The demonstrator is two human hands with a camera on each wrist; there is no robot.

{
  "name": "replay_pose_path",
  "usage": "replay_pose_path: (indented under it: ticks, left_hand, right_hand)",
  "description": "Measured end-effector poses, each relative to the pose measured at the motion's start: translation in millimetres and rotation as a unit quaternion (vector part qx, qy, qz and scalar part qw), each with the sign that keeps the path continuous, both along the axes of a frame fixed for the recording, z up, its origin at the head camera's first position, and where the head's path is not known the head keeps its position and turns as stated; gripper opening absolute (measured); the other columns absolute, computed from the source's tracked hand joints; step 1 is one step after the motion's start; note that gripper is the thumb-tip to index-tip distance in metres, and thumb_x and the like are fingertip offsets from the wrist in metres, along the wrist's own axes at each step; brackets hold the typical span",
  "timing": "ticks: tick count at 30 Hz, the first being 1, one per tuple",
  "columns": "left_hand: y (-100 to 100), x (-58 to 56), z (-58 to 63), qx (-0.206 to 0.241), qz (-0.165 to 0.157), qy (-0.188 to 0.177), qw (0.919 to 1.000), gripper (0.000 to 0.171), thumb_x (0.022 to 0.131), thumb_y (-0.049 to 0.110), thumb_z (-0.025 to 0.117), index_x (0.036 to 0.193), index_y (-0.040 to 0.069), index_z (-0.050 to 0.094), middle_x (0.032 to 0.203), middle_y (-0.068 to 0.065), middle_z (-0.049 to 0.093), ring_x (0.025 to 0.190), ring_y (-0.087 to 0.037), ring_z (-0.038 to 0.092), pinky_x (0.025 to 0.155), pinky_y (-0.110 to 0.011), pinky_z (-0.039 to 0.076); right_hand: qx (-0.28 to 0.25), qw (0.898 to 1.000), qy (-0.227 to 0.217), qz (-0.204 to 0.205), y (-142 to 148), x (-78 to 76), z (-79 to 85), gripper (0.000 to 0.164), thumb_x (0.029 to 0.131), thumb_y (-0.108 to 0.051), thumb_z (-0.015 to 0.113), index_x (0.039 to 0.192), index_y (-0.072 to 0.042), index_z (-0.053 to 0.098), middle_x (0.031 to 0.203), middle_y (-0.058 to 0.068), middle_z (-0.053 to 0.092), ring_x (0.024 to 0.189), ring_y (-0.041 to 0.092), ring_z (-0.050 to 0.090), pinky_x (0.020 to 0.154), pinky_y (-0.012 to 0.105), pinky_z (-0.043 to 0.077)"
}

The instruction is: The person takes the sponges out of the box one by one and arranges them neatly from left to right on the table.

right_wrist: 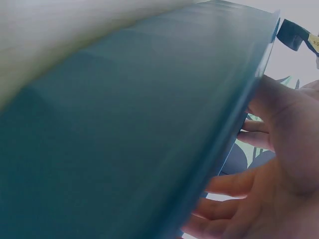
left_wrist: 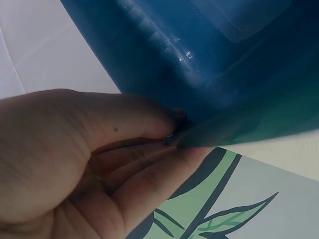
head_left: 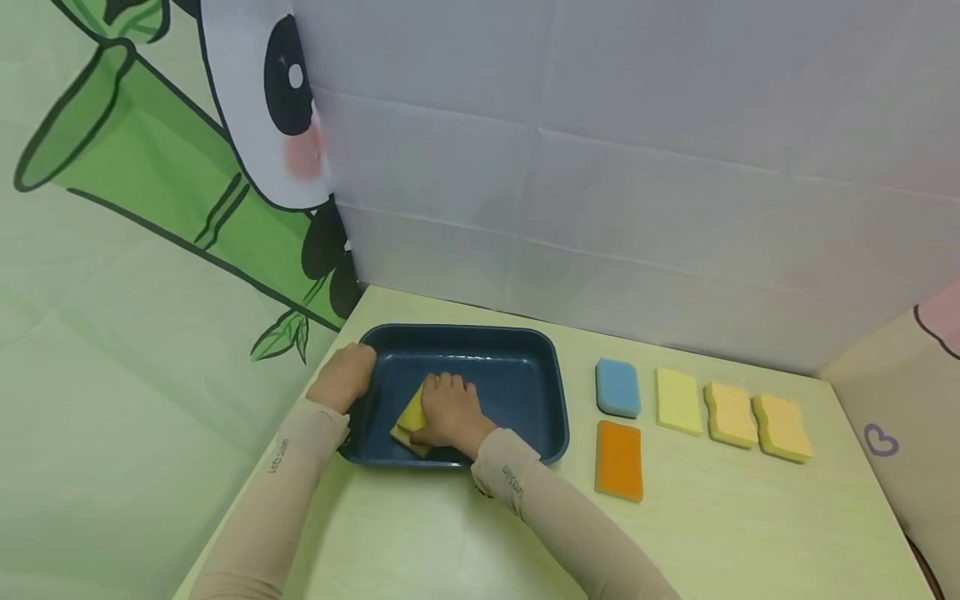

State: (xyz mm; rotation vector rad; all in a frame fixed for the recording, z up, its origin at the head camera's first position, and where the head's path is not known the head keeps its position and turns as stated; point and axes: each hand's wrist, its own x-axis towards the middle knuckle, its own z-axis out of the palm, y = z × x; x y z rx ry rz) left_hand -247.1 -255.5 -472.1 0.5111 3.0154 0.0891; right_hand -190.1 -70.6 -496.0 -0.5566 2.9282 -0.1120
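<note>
A dark blue tray (head_left: pixel 517 333) stands on the table. My left hand (head_left: pixel 345 377) holds its left rim; in the left wrist view, thumb (left_wrist: pixel 144 117) and fingers pinch the tray's edge. Inside the tray, my right hand (head_left: pixel 452 412) grips a yellow sponge (head_left: pixel 412 412), with the thumb on its near side and the fingers over its top. The sponge looks bent, with a paler part below, and the hand partly covers it. In the right wrist view the tray's wall (right_wrist: pixel 124 124) hides my right fingertips and the sponge.
Right of the tray lie a blue sponge (head_left: pixel 618 388), an orange sponge (head_left: pixel 619 461), a flat pale yellow sponge (head_left: pixel 678 401) and two wavy-edged yellow sponges, one (head_left: pixel 731 414) left of the other (head_left: pixel 782 427). Printed cloth walls rise behind the table (head_left: pixel 720 533) and beside it.
</note>
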Motion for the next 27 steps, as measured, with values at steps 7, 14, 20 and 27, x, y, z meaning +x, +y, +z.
replay_pose_path:
  ticks: [7, 14, 20, 27]
  left_hand:
    - [10.1, 0.7, 2.2, 0.001, 0.012, -0.005, 0.9999, 0.012, 0.085, -0.019, 0.056, 0.086, -0.009, 0.064, 0.085, -0.024, 0.063, 0.087, -0.042, 0.064, 0.079, -0.050, 0.054]
    - [17.7, -0.2, 4.1, -0.001, 0.024, -0.008, 0.9997, 0.012, 0.086, -0.018, 0.057, 0.087, -0.009, 0.064, 0.086, -0.024, 0.063, 0.087, -0.041, 0.064, 0.079, -0.049, 0.054]
    - [17.5, -0.8, 4.3, -0.002, 0.029, -0.014, 0.9995, 0.012, 0.086, -0.018, 0.057, 0.086, -0.009, 0.064, 0.085, -0.024, 0.064, 0.086, -0.041, 0.065, 0.078, -0.049, 0.054]
    - [19.6, -0.7, 5.3, 0.001, 0.029, -0.019, 0.9994, 0.013, 0.085, -0.019, 0.056, 0.086, -0.008, 0.064, 0.084, -0.022, 0.064, 0.086, -0.040, 0.065, 0.078, -0.048, 0.054]
  right_hand:
    - [-0.003, 0.999, 0.017, 0.043, 18.7, -6.8, 5.2, 0.092, 0.079, -0.063, 0.073, 0.143, -0.003, 0.044, 0.116, 0.011, 0.054, 0.103, 0.025, 0.051, 0.089, 0.042, 0.047]
    - [-0.008, 0.991, 0.025, 0.130, 53.0, -14.8, 16.9, 0.096, 0.078, -0.056, 0.077, 0.149, -0.003, 0.038, 0.135, 0.013, 0.052, 0.117, 0.026, 0.052, 0.100, 0.040, 0.045]
    - [-0.014, 0.985, 0.015, 0.171, 73.7, -17.8, 23.2, 0.096, 0.076, -0.049, 0.083, 0.149, -0.005, 0.037, 0.141, 0.012, 0.049, 0.125, 0.026, 0.049, 0.104, 0.038, 0.042]
    - [-0.029, 0.979, -0.002, 0.203, 99.4, -15.0, 32.1, 0.100, 0.075, -0.044, 0.085, 0.152, -0.006, 0.033, 0.142, 0.009, 0.047, 0.121, 0.023, 0.049, 0.104, 0.036, 0.042]
